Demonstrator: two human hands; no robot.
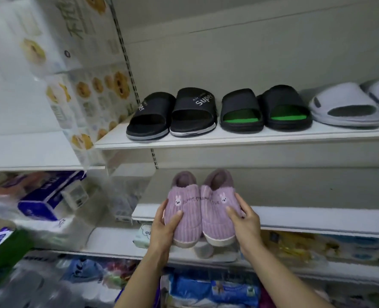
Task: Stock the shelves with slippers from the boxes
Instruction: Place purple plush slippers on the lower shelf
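Head view of a white shop shelving bay. A pair of lilac plush slippers [199, 213], ribbed on the upper, with fleecy collars, pale soles and a small rabbit motif with lettering on each vamp, is held side by side, toes toward the viewer, at the front edge of the middle shelf [317, 221]. The heels reach in over the shelf board; the toes overhang its lip. The left hand [165, 227] grips the outer flank of the left slipper, thumb curled over the upper; the right hand [243, 221] grips the outer flank of the right slipper in the same way, thumb on top. The two slippers touch along their inner sides.

On the upper shelf [228, 138], in a row with openings toward the viewer: a pair of black slides [173, 114] with white lettering on the straps and grey-edged soles; just beside them a pair of black slides with green footbeds [265, 110]; then smooth, rounded pale grey moulded slides [348, 105], partly cut by the right edge. A perforated metal upright [126, 54] bounds the bay on the left.

Left of the bay, wrapped tissue packs [84, 90] printed with yellow round motifs are stacked, with a blue-and-white paper pack [50, 196] below. Beneath the hands, lower shelves carry plastic-wrapped goods [208, 290], blurred.
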